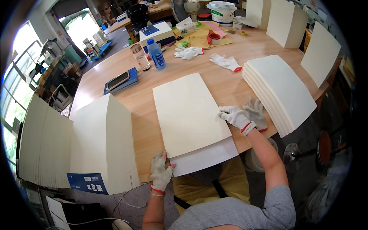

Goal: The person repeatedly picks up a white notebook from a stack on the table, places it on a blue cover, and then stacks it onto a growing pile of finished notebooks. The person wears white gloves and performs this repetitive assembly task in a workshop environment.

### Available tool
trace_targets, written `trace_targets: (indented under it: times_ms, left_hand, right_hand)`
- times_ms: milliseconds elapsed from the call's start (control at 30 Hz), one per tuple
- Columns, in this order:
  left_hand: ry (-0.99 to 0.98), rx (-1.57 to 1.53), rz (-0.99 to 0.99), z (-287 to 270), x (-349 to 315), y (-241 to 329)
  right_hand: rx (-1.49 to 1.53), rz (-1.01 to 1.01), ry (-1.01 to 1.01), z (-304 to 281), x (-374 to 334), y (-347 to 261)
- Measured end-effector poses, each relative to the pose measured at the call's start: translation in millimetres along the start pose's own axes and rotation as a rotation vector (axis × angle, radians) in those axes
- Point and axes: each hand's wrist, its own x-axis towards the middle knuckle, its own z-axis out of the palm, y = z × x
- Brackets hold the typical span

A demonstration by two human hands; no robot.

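Note:
In front of me a large cream sheet of paper [191,111] lies on the table, overlapping a white sheet [205,157] that sticks out at the near edge. My left hand [161,171], in a white glove with bare fingertips, is at their near left corner. Its thumb and forefinger are spread, touching the paper's edge. My right hand [235,116], gloved too, rests with outstretched fingers on the cream sheet's right edge. Just beyond that hand lies a loose white glove [255,112].
Tall paper stacks [90,134] stand at the left; a layered paper stack [281,88] lies at the right. Farther back are a phone [119,80] on a blue book, a clear cup [140,57], a blue bottle [156,55], more gloves [226,62] and a white bucket [221,14].

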Motion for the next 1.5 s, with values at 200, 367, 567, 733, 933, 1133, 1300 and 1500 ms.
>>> trace_targets:
  times_ms: [200, 367, 567, 733, 933, 1133, 1300, 1500]
  left_hand:
    - [0.017, -0.004, 0.036, 5.6, -0.1, -2.7]
    - [-0.010, -0.161, -0.072, -6.6, 6.8, 17.5]
    - [-0.288, 0.395, 0.582, -26.0, 32.5, 72.6]
    - [-0.389, 0.385, 0.516, -31.4, 35.1, 86.8]
    - [-0.382, 0.435, 0.512, -18.7, 33.1, 89.7]
    - [-0.233, 0.363, 0.601, -5.8, 29.0, 101.4]
    - [-0.384, 0.068, 0.655, 59.0, 23.8, 144.5]
    - [-0.422, 0.018, 0.492, 90.7, 33.8, 161.8]
  right_hand:
    - [-0.235, -0.070, -0.029, -6.3, -6.9, -22.1]
    - [-0.437, -0.210, 0.267, -4.3, -22.5, -24.8]
    - [-0.216, -0.412, -0.200, -6.9, -63.8, -55.6]
    - [-0.228, -0.374, -0.286, -13.4, -63.8, -50.7]
    - [-0.188, -0.281, -0.276, -13.5, -64.6, -49.1]
    - [-0.204, -0.249, -0.240, -12.3, -65.1, -46.9]
    - [-0.186, -0.173, -0.254, -9.5, -60.7, -29.7]
    - [-0.137, -0.218, -0.224, -10.9, -64.2, -36.7]
